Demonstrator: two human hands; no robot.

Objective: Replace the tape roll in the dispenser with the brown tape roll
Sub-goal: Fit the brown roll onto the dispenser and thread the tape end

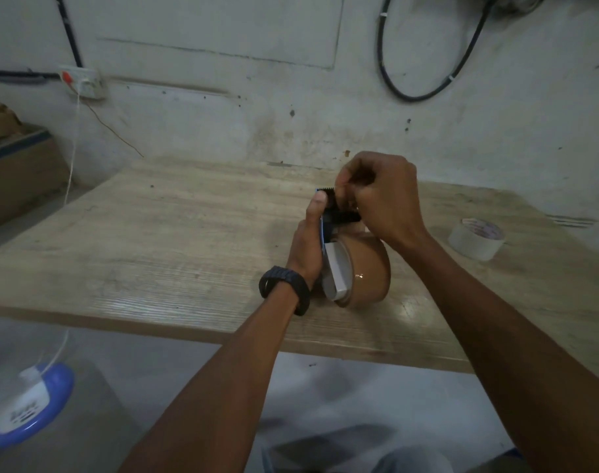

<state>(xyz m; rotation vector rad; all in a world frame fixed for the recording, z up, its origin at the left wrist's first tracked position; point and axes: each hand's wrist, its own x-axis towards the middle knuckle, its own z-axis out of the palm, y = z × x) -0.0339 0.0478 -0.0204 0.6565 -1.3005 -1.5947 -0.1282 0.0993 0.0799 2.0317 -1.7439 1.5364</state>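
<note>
The brown tape roll (368,273) sits in the tape dispenser (335,220), which has a black toothed head and a blue-and-white side plate. My left hand (310,240) grips the dispenser from the left, thumb up against its cutter end. My right hand (381,196) is closed over the black head, fingertips pinched at the cutter; what they pinch is hidden. The dispenser rests low over the wooden table (155,233). A white tape roll (477,237) lies on the table to the right, apart from both hands.
The table's near edge runs across the lower middle, its far edge meets a stained wall. A wall socket (81,81) with a white cord is at the left, cardboard boxes (15,165) below it. A blue-and-white fan base (25,404) stands on the floor at lower left.
</note>
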